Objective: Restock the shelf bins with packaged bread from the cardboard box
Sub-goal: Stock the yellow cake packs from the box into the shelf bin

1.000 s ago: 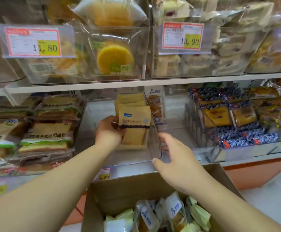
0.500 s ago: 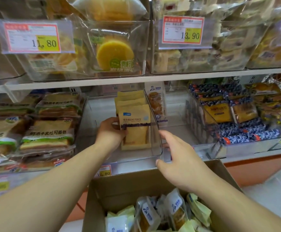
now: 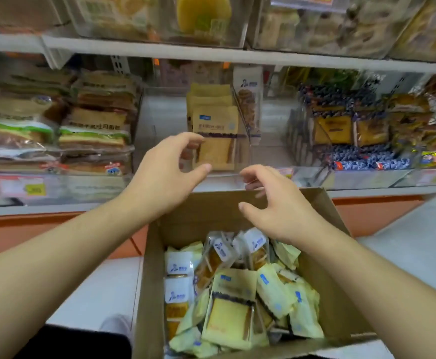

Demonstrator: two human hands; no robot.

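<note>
Shop shelving fills the upper half of the frame: a white shelf edge (image 3: 139, 51) runs across, with clear bins of cakes above it, blurred. Below it, centre frame, a clear shelf bin (image 3: 240, 161) holds a short row of upright tan bread packs (image 3: 215, 130); the front pack shows a blue label and a slice through its window. Stacked sandwich packs (image 3: 92, 130) sit at middle left; blue-wrapped snacks (image 3: 362, 159) at middle right. Cardboard box (image 3: 201, 213) stands open at lower centre, below the bin, loosely filled with pale yellow packaged bread (image 3: 233, 309) and some white-labelled packs (image 3: 179, 265). Left hand (image 3: 167, 174) hovers in front of the bin's front pack, fingers and thumb curved and apart, clasping nothing; whether a fingertip brushes the pack is hard to tell through the blur. Right hand (image 3: 276, 206) hangs over the box's far rim, fingers loosely curled downward, thumb spread, also empty. Both forearms are bare. Yellow price tag (image 3: 34, 189) at left edge, unreadable.
</note>
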